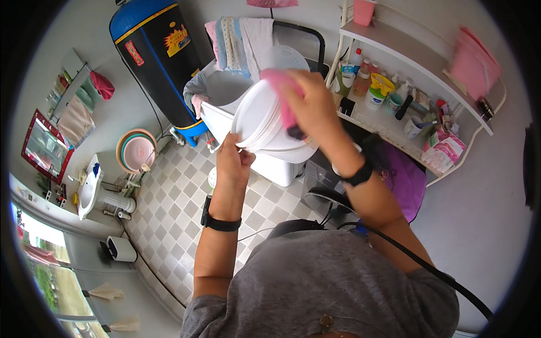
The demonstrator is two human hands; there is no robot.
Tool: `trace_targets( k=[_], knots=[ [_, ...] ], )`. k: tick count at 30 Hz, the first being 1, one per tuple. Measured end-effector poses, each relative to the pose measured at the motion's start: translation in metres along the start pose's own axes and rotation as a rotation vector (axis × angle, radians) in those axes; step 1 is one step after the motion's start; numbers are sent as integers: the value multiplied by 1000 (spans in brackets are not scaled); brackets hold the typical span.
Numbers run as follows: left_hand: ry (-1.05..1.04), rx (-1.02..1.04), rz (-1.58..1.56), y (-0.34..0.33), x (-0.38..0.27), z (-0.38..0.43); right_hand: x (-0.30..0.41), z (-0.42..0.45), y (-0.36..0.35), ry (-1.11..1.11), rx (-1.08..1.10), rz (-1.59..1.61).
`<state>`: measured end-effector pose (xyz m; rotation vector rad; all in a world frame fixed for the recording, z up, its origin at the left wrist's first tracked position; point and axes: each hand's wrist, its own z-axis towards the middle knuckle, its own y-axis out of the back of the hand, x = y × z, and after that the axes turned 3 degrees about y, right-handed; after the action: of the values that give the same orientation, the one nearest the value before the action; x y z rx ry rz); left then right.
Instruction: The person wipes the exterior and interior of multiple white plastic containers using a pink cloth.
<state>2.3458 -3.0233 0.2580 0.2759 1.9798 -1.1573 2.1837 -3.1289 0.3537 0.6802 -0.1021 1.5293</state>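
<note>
A white plastic bucket (258, 112) is held tilted in front of me, above the floor. My left hand (233, 153) pinches its rim at the lower left. In my right hand (315, 103) is a pink cloth (284, 91), pressed against the bucket's upper right side. The cloth has a dark patch at its lower end, and it looks blurred. My right hand and the cloth hide part of the bucket. Behind it stands a white washing machine (217, 114) with a grey garment (195, 88) over its edge.
Towels (236, 44) drape over a black frame at the back. To the right, a shelf rack (359, 116) carries bottles and cups. A black and blue tank (156, 63), stacked basins (137, 151) and a pedestal washbasin (89, 190) stand left. A black cable (427, 264) crosses my right arm.
</note>
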Motion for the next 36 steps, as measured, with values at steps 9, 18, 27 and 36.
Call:
trace_targets(
  k=[9, 18, 27, 36],
  knots=[
    [81, -181, 20, 0, -24, 6, 19, -12, 28, 346, 171, -170],
    [46, -111, 167, -5, -26, 0, 21, -5, 26, 484, 343, -285],
    [-150, -161, 470, -27, -29, -3, 23, -11, 0, 419, 420, -173],
    [-87, -135, 400, -11, -27, 7, 28, -15, -1, 470, 421, -133]
  ],
)
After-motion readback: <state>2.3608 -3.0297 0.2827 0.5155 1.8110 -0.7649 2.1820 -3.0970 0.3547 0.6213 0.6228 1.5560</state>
